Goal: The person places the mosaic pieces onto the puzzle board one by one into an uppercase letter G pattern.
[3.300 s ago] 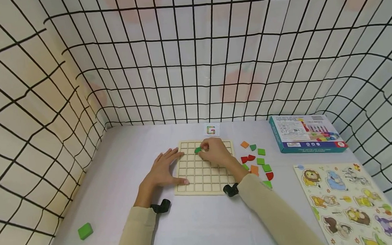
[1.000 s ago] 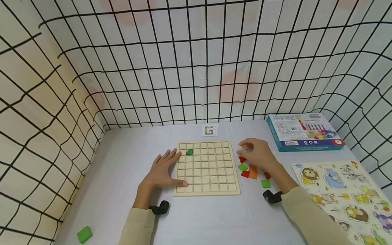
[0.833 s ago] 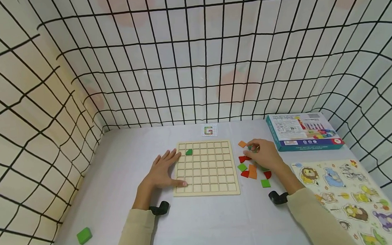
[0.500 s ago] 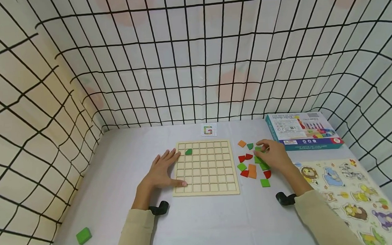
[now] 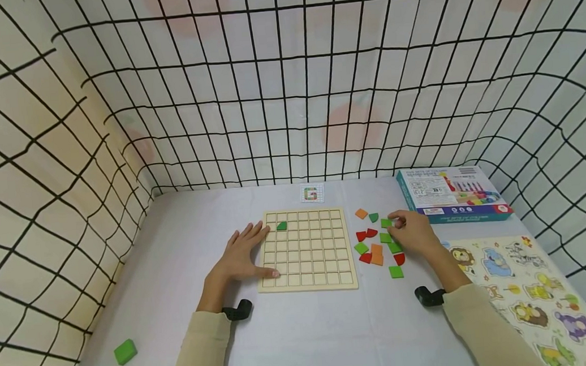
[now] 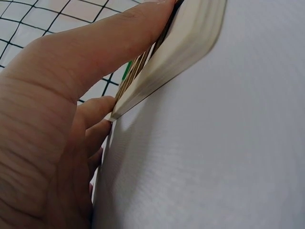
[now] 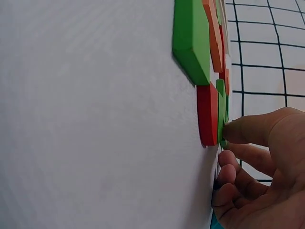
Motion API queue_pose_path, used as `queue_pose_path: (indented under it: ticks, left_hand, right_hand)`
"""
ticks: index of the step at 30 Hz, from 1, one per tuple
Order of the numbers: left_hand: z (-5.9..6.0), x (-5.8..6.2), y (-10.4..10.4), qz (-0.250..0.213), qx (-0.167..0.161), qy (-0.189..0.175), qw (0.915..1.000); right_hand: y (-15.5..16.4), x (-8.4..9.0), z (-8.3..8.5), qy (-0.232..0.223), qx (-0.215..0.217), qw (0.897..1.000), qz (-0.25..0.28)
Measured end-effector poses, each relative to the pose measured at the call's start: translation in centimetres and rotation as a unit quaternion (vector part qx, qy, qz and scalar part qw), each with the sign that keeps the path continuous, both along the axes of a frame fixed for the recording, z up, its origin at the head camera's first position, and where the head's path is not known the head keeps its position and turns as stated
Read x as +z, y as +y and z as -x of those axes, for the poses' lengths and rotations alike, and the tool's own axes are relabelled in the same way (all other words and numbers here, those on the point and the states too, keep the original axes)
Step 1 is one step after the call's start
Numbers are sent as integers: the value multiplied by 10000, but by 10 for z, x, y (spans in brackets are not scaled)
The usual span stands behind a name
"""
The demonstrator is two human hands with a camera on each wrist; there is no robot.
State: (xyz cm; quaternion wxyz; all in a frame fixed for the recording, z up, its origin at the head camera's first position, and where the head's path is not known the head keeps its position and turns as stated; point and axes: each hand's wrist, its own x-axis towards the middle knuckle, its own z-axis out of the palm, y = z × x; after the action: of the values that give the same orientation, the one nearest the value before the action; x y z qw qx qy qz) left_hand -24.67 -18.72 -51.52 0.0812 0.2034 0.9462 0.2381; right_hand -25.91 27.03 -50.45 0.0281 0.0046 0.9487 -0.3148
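A pale wooden grid board (image 5: 308, 252) lies mid-table, with one dark green round-cornered tile (image 5: 282, 226) in an upper-left cell. My left hand (image 5: 244, 255) is spread along the board's left edge, its thumb on the near left corner; in the left wrist view the thumb (image 6: 128, 33) lies over the board's rim. To the right, my right hand (image 5: 412, 231) pinches at the right edge of a light green square tile (image 5: 386, 222) with thumb and index finger. Its other fingers (image 7: 227, 173) are curled in the right wrist view.
Red wedge tiles (image 5: 371, 232), orange tiles (image 5: 377, 255) and several green tiles (image 5: 396, 272) lie right of the board. A printed letter card (image 5: 312, 193) is behind it. A box (image 5: 454, 197) and an animal puzzle sheet (image 5: 529, 280) stand right; a green block (image 5: 125, 352) lies left.
The dark green tile came to rest on the board as my right hand left it. That hand then moved right across the loose tiles to the light green square. My left hand stayed put.
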Motion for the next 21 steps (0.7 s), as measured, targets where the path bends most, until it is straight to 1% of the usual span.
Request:
queue_pose_path:
  ticks: [8, 21]
  left_hand:
    - [0, 0, -1, -39, -5, -42, 10000]
    - [0, -1, -1, -131, 18, -24, 9999]
  right_hand:
    - [-4, 1, 1, -40, -10, 10000, -16]
    - [-23, 7, 3, 315, 9, 9994, 152]
